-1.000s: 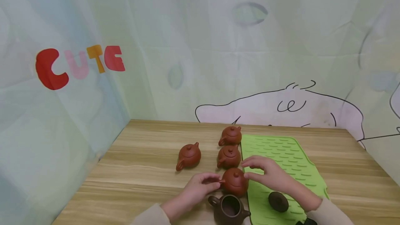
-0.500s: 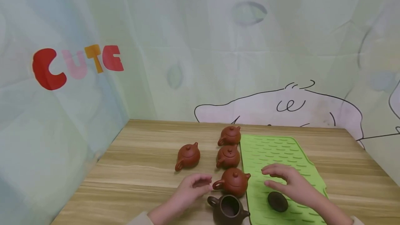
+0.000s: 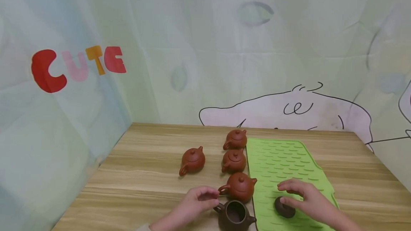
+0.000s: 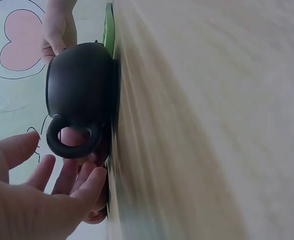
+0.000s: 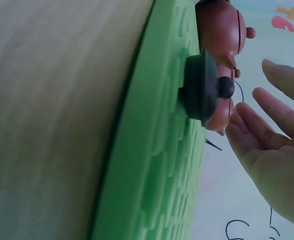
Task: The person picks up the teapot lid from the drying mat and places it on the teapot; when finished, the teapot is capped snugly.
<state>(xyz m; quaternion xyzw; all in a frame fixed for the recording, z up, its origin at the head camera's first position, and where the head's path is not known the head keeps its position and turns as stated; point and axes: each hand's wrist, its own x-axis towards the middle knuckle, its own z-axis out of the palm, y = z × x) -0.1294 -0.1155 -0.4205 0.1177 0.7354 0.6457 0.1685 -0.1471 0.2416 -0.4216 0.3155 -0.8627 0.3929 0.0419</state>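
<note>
A dark brown teapot without its lid stands at the near end of a row, its mouth facing up. My left hand is beside its handle, fingers apart and gently bent around nothing; in the left wrist view the fingertips are just short of the handle loop. The teapot's dark round lid lies knob up on a green mat. Over that lid hovers my right hand, thumb and fingers spread. The right wrist view shows a gap between its fingertips and the lid's knob.
Behind the dark teapot, red-brown clay teapots line the mat's left edge, spouts toward the mat. Another red-brown teapot sits apart to the left on the wooden table. A printed cloth hangs behind.
Both hands have left the nearest red-brown teapot. My left hand drew back, then came toward the dark teapot's handle; my right hand moved right and nearer, over the lid.
</note>
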